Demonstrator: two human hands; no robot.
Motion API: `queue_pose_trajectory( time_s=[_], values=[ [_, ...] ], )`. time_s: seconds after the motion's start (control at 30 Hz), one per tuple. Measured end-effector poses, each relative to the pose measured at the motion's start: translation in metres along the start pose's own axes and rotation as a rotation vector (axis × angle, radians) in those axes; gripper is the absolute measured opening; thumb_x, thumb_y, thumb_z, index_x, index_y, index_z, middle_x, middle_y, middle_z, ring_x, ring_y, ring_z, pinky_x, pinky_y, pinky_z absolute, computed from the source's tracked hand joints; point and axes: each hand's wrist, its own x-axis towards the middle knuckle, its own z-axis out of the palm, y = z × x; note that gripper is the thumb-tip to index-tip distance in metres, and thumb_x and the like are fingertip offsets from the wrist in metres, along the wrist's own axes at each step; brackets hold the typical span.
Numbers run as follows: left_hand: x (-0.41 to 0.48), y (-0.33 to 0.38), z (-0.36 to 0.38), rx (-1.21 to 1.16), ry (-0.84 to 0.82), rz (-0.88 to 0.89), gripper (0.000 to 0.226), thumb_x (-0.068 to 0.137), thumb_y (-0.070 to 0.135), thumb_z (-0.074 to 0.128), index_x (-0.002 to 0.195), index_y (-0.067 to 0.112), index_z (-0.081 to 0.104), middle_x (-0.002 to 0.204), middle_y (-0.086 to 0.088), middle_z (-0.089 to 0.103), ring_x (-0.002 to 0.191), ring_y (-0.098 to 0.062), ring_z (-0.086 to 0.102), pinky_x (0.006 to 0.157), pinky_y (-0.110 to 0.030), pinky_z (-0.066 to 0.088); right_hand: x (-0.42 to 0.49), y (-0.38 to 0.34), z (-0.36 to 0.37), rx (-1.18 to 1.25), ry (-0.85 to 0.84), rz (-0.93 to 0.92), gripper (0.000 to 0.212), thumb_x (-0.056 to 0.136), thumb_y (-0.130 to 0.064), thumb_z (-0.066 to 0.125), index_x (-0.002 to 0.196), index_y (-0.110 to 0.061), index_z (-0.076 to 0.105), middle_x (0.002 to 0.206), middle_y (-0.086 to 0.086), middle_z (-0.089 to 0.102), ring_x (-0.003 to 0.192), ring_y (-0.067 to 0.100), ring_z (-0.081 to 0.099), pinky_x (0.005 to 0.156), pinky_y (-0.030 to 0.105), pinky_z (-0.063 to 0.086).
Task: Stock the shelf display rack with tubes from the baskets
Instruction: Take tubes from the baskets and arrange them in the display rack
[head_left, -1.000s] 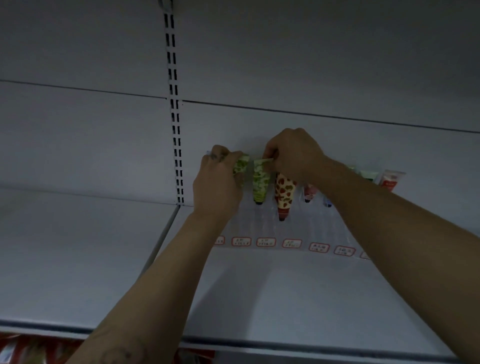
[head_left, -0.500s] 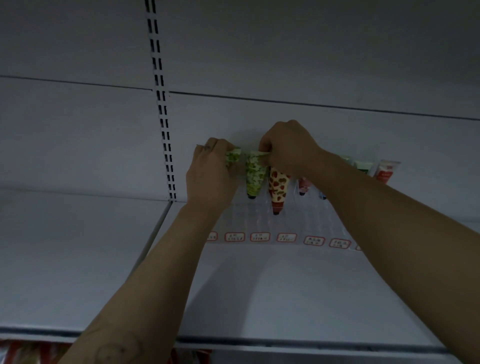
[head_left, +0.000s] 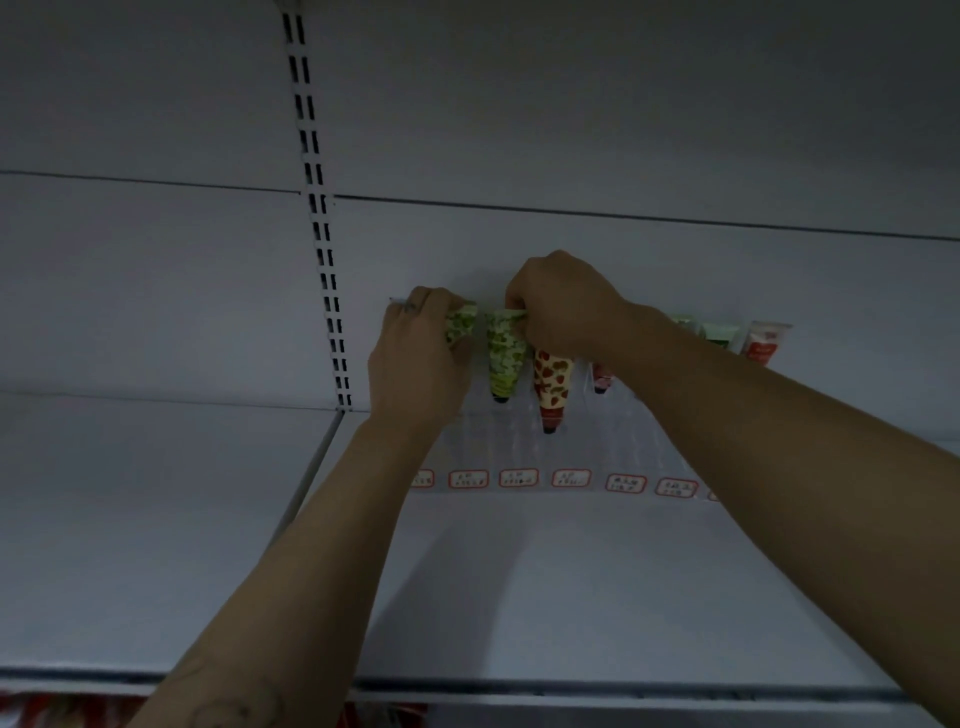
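Hardly anything has shifted: both hands stay at the rack's leftmost slots.
The left hand (head_left: 415, 358) grasps a green tube (head_left: 461, 325). At its three o'clock, the right hand (head_left: 563, 306) pinches a second green tube (head_left: 503, 358) by the crimp, cap down in the clear rack (head_left: 488, 441), beside the strawberry tube (head_left: 552, 384). Press each straight toward six o'clock until it seats.

Red-bordered labels (head_left: 519, 477), in a row along the near front edge of the clear display rack (head_left: 519, 447): print too small for you to read. White tube (head_left: 763, 343), far right: red panel, wording illegible.
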Motion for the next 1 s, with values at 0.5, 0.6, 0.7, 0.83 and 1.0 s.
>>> queue_pose_trajectory(
  time_s=[0.5,0.6,0.7,0.83,1.0],
  values=[
    [-0.013,0.006,-0.03,0.243,-0.146,0.126,0.061,0.076,0.013,0.075,0.132,0.003,0.054,0.128,-0.017,0.058,0.113,-0.039,0.054,0.083,-0.049,0.048,-0.058,-0.004,-0.03,-0.009,0.067,0.056,0.074,0.086,-0.051,0.061,0.148,-0.022,0.031,0.149,0.004,0.039,0.135,0.023,0.031,0.11,0.035,0.018],
    [-0.021,0.019,-0.046,0.343,-0.203,0.154,0.06,0.076,0.018,0.075,0.132,0.006,0.054,0.132,-0.014,0.056,0.12,-0.036,0.05,0.089,-0.047,0.043,-0.091,-0.001,-0.039,0.014,0.072,0.069,0.082,0.085,-0.057,0.059,0.15,-0.023,0.024,0.156,0.0,0.027,0.141,0.018,0.024,0.114,0.032,0.009],
    [-0.034,0.042,-0.064,0.461,-0.299,0.145,0.059,0.086,0.033,0.066,0.138,0.014,0.047,0.141,-0.006,0.048,0.132,-0.028,0.038,0.098,-0.042,0.035,-0.13,-0.005,-0.046,0.066,0.053,0.085,0.083,0.085,-0.057,0.058,0.151,-0.025,0.02,0.157,-0.001,0.021,0.142,0.016,0.02,0.115,0.029,0.003],
    [-0.067,0.078,-0.092,0.579,-0.395,0.16,0.06,0.09,0.048,0.055,0.14,0.019,0.041,0.141,-0.002,0.046,0.132,-0.024,0.035,0.102,-0.041,0.033,-0.183,-0.022,-0.047,0.136,0.053,0.069,0.084,0.081,-0.054,0.065,0.148,-0.021,0.028,0.152,0.0,0.034,0.138,0.019,0.028,0.114,0.032,0.014],
    [-0.136,0.11,-0.108,0.579,-0.535,0.164,0.068,0.091,0.058,0.047,0.147,0.023,0.031,0.147,0.003,0.041,0.136,-0.021,0.032,0.105,-0.04,0.03,-0.247,-0.048,-0.032,0.181,-0.029,0.052,0.086,0.08,-0.061,0.062,0.148,-0.02,0.029,0.151,-0.002,0.035,0.136,0.018,0.031,0.112,0.031,0.018]
  ],
)
